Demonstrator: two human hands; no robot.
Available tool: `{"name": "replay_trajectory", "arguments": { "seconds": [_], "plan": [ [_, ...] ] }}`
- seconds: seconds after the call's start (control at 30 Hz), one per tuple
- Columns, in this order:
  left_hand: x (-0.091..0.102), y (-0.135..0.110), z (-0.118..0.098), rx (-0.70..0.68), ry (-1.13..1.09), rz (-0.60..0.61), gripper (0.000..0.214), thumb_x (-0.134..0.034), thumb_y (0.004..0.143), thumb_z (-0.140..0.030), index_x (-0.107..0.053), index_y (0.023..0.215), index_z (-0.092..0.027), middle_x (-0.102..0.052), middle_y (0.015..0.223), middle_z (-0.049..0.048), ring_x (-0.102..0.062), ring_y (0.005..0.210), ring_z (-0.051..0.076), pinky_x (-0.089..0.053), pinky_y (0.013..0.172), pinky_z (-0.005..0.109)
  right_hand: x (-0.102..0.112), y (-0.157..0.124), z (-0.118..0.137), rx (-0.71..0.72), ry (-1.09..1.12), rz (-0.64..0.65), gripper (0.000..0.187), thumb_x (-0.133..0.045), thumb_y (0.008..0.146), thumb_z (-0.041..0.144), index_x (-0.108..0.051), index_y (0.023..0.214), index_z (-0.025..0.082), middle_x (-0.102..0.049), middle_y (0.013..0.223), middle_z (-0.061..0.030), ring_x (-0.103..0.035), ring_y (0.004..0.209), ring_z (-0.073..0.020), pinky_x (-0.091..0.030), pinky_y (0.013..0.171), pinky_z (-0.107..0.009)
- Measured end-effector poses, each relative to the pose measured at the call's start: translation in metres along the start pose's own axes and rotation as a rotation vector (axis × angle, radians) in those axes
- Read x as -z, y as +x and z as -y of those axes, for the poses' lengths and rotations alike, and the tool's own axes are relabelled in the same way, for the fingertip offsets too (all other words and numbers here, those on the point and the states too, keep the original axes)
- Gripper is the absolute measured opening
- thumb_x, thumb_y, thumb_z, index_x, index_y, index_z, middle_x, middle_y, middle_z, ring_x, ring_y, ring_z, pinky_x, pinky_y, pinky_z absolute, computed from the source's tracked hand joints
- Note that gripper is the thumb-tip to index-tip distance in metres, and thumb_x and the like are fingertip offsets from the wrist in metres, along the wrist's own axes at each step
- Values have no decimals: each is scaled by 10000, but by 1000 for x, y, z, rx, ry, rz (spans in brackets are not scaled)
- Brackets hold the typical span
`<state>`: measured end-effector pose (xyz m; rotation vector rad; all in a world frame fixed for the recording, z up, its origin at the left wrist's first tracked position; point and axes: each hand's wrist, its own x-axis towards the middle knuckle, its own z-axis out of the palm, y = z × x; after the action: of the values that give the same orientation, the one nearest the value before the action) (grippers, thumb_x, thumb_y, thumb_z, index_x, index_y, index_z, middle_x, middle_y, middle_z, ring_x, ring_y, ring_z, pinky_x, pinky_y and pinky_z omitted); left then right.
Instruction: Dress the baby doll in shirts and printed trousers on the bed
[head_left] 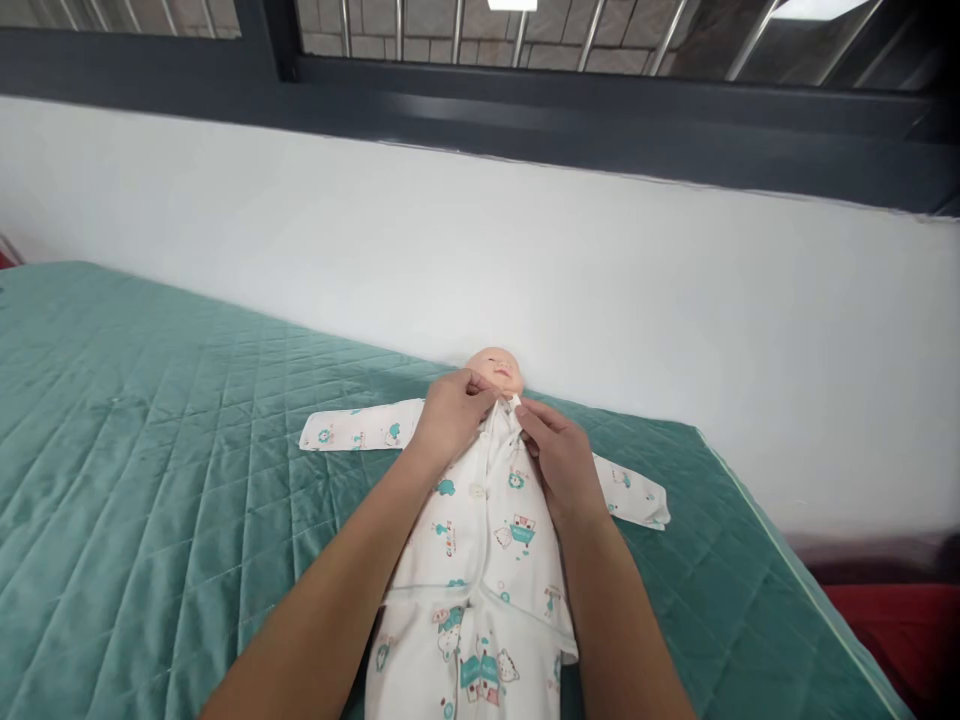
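A baby doll (496, 368) lies on its back on a green quilted bed cover (150, 450), head toward the wall. It wears a white printed baby suit (487, 540) with both sleeves spread out sideways. My left hand (450, 412) pinches the left side of the suit's neck opening just under the doll's chin. Pinched on the right side of the collar, my right hand (556, 455) has a small white tab showing at its fingertips. The two hands nearly touch at the neckline.
A white wall (675, 330) runs right behind the doll's head, with a dark-framed barred window (525, 60) above. The bed's right edge (787, 560) drops to a red surface (900, 630) at the lower right.
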<state>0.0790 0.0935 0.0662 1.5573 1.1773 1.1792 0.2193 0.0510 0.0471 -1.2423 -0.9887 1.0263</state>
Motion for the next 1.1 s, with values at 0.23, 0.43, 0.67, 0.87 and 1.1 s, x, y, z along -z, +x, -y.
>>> {"name": "replay_trajectory", "arguments": {
  "seconds": [0.23, 0.43, 0.67, 0.87, 1.1],
  "plan": [
    [8, -3, 8, -16, -57, 92, 126, -622, 781, -293, -656, 830, -183, -674, 787, 19, -589, 683, 122, -434, 630, 235, -6, -2, 7, 126, -148, 16, 277, -700, 763, 399, -726, 978, 225, -738, 967, -38, -660, 901, -206, -491, 795, -322],
    [7, -4, 5, -10, 29, 75, 137, -633, 768, -285, -666, 840, -172, -714, 871, 55, -639, 793, 162, -476, 710, 268, -10, -3, 8, 197, -300, 64, 263, -671, 789, 369, -710, 1005, 226, -720, 938, -31, -650, 861, -183, -495, 782, -312],
    [11, -6, 7, -94, 34, 124, 151, -553, 819, -210, -639, 939, -178, -707, 932, 49, -643, 839, 151, -484, 774, 274, -6, -1, 4, 145, -291, 135, 283, -686, 767, 350, -666, 1025, 235, -662, 872, -1, -601, 755, -149, -469, 694, -286],
    [10, -13, 5, -106, 44, 148, 255, -594, 833, -326, -611, 1056, -203, -679, 872, 25, -628, 798, 149, -471, 718, 270, -7, -4, 5, 157, -347, 156, 289, -697, 750, 341, -618, 1002, 224, -619, 783, 23, -572, 705, -128, -444, 651, -263],
    [6, -11, 8, -76, 64, 121, 355, -569, 744, -150, -624, 1085, -231, -635, 824, -4, -589, 729, 123, -439, 634, 235, -8, -8, 9, 141, -389, 180, 350, -694, 719, 287, -570, 1043, 242, -609, 726, 54, -545, 634, -119, -407, 583, -243]
  ]
}}
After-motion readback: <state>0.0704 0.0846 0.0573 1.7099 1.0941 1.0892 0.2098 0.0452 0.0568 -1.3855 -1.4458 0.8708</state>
